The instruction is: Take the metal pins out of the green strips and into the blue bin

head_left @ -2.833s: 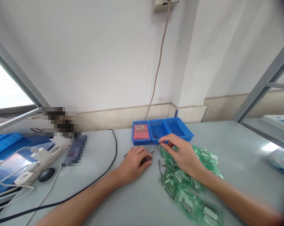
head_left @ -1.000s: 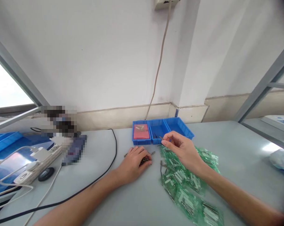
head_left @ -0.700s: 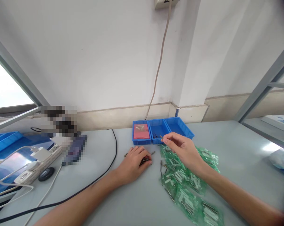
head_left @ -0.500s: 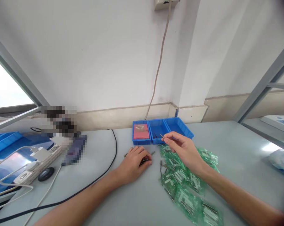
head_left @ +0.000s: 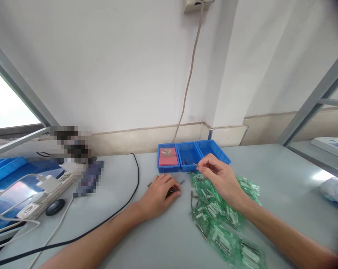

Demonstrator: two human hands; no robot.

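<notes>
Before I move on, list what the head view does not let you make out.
In the head view:
Metal pieces under the left hand: mostly hidden by it.
Slim piece in the right hand: that hand hides one end.
Green bags: contents too small to count.
Wall box: cut off by the top edge.

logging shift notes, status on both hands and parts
Right hand pinching small metal part. Left hand curled over metal pieces. Green bags bunched below right hand; contact unclear.

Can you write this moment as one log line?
right hand: pinching metal pin; left hand: cupped over pins; near: blue trays, green bags
</notes>
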